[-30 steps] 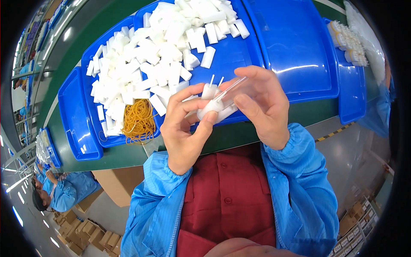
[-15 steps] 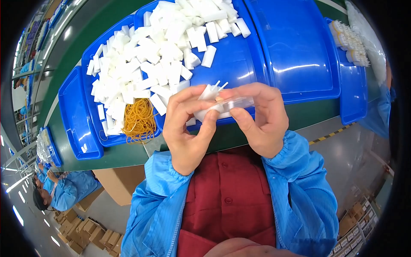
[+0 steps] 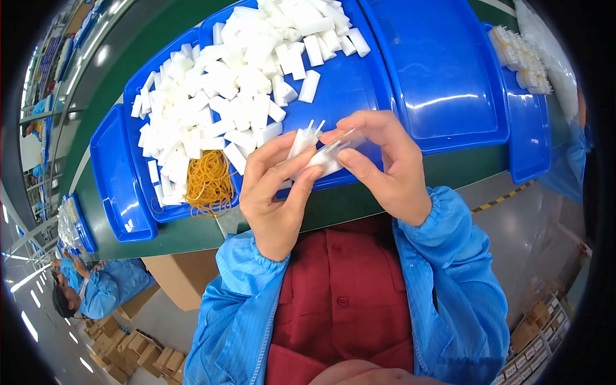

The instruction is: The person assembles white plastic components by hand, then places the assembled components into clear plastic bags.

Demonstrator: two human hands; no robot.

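Note:
Between the fingers of my left hand (image 3: 274, 189) is a white foam block (image 3: 300, 144), tilted, with thin white sticks poking up from its top. My right hand (image 3: 391, 168) pinches a clear plastic piece (image 3: 350, 139), its thumb and fingers on either side. The plastic meets a white part next to the left fingertips, and both hands nearly touch there. Whether the plastic is a bag or a stiff sleeve I cannot tell. Beyond the hands, many similar loose foam blocks (image 3: 244, 83) are heaped in a blue tray (image 3: 359, 80).
A bundle of yellow-brown rubber bands (image 3: 208, 179) lies at the heap's near left. Another blue tray (image 3: 449, 70) is to the right, and a narrow one (image 3: 119, 183) to the left. Banded white bundles (image 3: 523, 61) sit far right. A co-worker (image 3: 106, 285) is at the left.
My right hand has turned and shifted slightly left, tilting the clear plastic up from nearly level. My left hand has moved slightly left, and the foam block shows more.

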